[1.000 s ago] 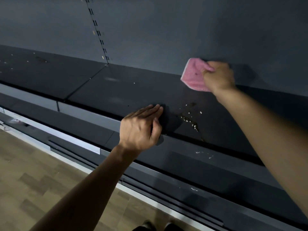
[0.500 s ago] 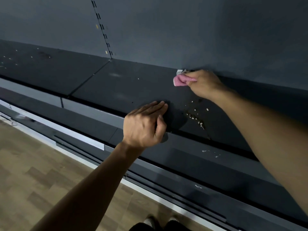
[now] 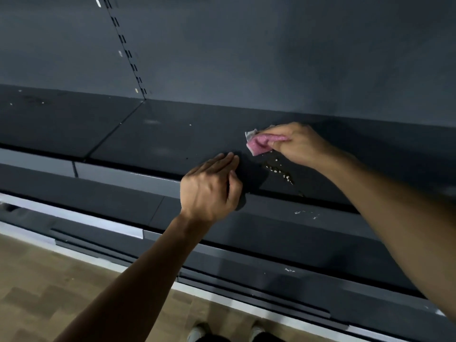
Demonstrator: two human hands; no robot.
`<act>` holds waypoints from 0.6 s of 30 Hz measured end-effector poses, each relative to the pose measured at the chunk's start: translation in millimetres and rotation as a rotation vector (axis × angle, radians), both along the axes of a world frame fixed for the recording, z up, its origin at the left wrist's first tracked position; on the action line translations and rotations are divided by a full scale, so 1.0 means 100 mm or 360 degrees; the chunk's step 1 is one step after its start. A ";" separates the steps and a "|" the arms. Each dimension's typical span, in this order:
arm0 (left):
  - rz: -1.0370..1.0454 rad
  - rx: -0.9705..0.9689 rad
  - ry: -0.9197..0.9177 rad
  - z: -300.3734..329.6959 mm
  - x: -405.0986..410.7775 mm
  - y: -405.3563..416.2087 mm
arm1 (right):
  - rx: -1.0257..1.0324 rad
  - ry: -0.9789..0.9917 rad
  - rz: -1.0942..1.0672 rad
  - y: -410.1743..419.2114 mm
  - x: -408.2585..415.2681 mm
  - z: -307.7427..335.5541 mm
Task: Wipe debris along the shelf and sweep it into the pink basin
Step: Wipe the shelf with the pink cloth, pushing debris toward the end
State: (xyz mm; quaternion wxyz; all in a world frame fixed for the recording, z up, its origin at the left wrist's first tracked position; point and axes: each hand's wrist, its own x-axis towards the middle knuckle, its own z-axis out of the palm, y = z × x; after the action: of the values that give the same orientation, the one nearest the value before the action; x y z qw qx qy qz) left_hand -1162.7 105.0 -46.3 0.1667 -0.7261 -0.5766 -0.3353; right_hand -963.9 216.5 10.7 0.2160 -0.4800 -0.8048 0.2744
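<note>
Fingers of the right hand (image 3: 299, 144) are curled round a bunched pink cloth (image 3: 259, 143), pressing it onto the dark shelf (image 3: 172, 134) just short of the back panel (image 3: 246, 58). Left hand (image 3: 209, 188) lies at the shelf's front edge, fingers straight and close together flat on the surface, thumb hooked down over the lip; holds nothing.

Head view, versus half a second ago: right hand and cloth have come forward off the back wall, now just above the debris (image 3: 278, 170); more of the cloth shows, with a pale corner sticking out at its left end. A second ago the cloth was spread up against the back panel. Left hand hasn't shifted along the edge. Debris is a short diagonal trail of pale crumbs and darker bits, between the two hands, right of the left fingertips, running toward the front edge.

Pink basin not visible anywhere in frame.

Around: slotted upright strip (image 3: 128, 55) in the back panel above a seam between shelf sections; a few pale specks on the far left section. Lower shelf (image 3: 271, 233) below carries white flecks. Wooden floor (image 3: 49, 280) at bottom left, shoe tips (image 3: 197, 333) at the bottom edge. Right forearm covers the shelf's right end.
</note>
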 end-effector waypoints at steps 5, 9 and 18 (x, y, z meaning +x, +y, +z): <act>-0.0026 -0.0062 -0.0005 -0.03 -0.02 0.02 | 0.0073 0.0004 -0.0048 -0.35 0.01 0.03; -0.0072 -0.0163 0.0050 0.03 -0.06 0.01 | 0.0061 0.0030 -0.0322 -0.45 -0.06 0.06; -0.0267 -0.0158 0.0157 0.11 -0.47 0.10 | 0.0292 -0.0176 -0.1427 -0.83 0.24 0.40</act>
State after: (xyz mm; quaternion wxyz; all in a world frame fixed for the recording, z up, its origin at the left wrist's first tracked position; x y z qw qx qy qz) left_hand -1209.4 115.1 -35.4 0.1300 -0.7948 -0.5209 -0.2830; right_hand -939.4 133.1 50.8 0.3116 -0.7736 -0.5490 0.0554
